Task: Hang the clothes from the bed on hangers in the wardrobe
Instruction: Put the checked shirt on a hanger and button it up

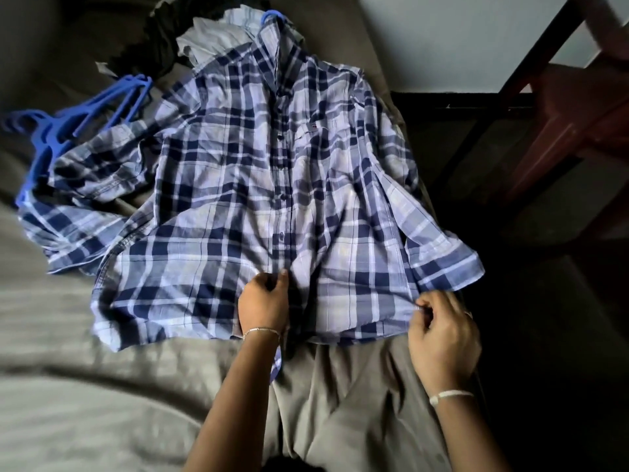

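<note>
**Blue plaid shirt spread flat on the bed, both hands at its hem**

Blue-and-white checked cotton is lying front-up across the grey bed cover (pixel 85 386): the plaid shirt (pixel 238 185) is spreading out with its buttoned placket running down the middle and its collar pointing away from the person. A blue hanger hook (pixel 271 14) is poking out at the collar. One sleeve is trailing off to the left in a crumple, the other is reaching the right edge of the bed.

The left hand (pixel 263 306) is resting on the lower placket, fingers curled and pinching the cloth near the bottom buttons. The right hand (pixel 442 335) is closing thumb and fingertips on the hem at the shirt's right side, just below the cuff. Each wrist is wearing a thin bracelet.

A stack of spare blue hangers (pixel 73 122) is lying on the bed to the left, partly under the trailing sleeve. Beyond the collar, a pale grey garment (pixel 211 39) and a dark garment (pixel 160 39) are lying bunched together
</note>
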Demonstrator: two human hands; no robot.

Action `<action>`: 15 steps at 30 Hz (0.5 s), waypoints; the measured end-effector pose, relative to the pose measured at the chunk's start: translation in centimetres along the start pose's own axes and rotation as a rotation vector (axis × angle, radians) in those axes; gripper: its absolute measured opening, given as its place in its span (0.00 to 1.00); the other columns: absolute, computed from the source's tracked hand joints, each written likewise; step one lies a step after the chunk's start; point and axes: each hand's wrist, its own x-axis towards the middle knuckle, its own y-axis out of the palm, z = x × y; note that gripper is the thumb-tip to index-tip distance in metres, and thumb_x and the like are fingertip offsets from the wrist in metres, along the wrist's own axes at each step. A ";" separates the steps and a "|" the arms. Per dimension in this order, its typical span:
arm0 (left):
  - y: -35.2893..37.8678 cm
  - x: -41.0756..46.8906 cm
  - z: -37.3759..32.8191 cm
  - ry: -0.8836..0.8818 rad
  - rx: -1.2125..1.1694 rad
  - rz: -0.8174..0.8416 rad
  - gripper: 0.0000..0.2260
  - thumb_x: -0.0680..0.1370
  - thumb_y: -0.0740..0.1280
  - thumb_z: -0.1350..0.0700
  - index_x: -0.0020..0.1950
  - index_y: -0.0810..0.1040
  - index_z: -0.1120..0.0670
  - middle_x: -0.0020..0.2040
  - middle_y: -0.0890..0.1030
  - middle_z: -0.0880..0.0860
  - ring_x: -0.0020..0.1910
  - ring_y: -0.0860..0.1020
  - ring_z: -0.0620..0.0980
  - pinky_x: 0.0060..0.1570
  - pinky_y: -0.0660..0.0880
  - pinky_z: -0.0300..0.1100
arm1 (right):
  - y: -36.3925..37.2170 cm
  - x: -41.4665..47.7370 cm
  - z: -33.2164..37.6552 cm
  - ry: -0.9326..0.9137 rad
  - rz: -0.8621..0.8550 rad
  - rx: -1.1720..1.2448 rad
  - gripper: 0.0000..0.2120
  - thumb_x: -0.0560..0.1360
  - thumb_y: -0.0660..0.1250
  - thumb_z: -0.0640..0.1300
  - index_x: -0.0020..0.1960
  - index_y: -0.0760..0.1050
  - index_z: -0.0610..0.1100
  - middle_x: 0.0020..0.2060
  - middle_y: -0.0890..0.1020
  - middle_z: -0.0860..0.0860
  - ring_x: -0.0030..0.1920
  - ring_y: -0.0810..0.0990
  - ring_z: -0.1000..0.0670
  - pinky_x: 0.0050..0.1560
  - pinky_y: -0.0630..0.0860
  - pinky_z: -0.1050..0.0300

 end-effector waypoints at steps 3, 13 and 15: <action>-0.3 0.9 0.8 -0.026 -0.015 -0.044 0.16 0.81 0.62 0.51 0.49 0.76 0.65 0.52 0.80 0.66 0.54 0.76 0.65 0.49 0.69 0.49 | 0.9 0.0 -0.2 0.181 -0.072 0.167 0.16 0.69 0.54 0.48 0.41 0.78 0.43 0.41 0.82 0.43 0.41 0.79 0.37 0.39 0.73 0.49; -1.2 1.2 1.5 -0.063 -0.034 0.020 0.14 0.76 0.70 0.51 0.51 0.81 0.62 0.50 0.82 0.61 0.53 0.79 0.59 0.49 0.70 0.43 | 0.9 -0.9 0.8 0.517 -0.159 0.229 0.15 0.68 0.57 0.43 0.47 0.80 0.42 0.52 0.79 0.40 0.55 0.75 0.36 0.53 0.68 0.45; -1.3 1.3 1.7 -0.108 -0.117 0.044 0.10 0.75 0.70 0.52 0.43 0.80 0.60 0.41 0.81 0.59 0.44 0.78 0.58 0.48 0.73 0.47 | 0.8 -1.2 1.3 0.456 -0.126 0.142 0.13 0.68 0.61 0.42 0.50 0.78 0.45 0.56 0.77 0.43 0.58 0.73 0.37 0.56 0.66 0.43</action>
